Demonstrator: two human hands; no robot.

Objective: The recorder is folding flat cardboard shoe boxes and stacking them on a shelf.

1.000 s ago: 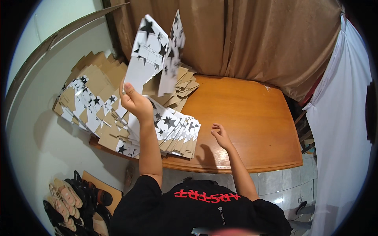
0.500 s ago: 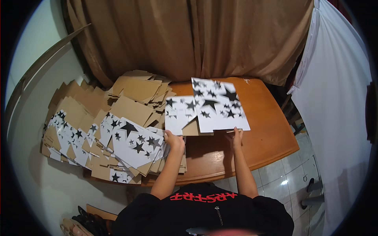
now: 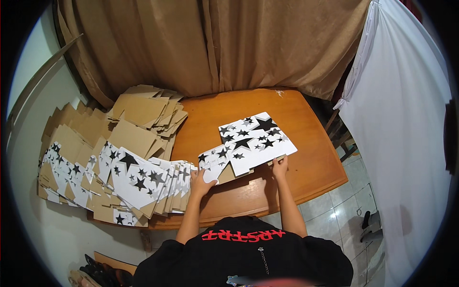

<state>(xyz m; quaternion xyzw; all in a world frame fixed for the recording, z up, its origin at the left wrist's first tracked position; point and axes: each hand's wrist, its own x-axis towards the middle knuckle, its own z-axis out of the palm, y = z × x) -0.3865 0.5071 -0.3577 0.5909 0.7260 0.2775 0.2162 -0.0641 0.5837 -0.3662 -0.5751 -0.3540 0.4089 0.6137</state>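
Across the chest of the black shirt, one line of large red lettering is running from side to side. The letters are looking like blocky capitals, and they are standing out strongly against the dark cloth. Below this line, a small pale chain-like motif is going downward; whether it is carrying any writing, I cannot tell. On the white face of the cardboard piece, printed black and grey stars are serving as the only clear signs. The same star signs are repeating on the cardboard pile. Any smaller print on the cardboard is being too fine to read.
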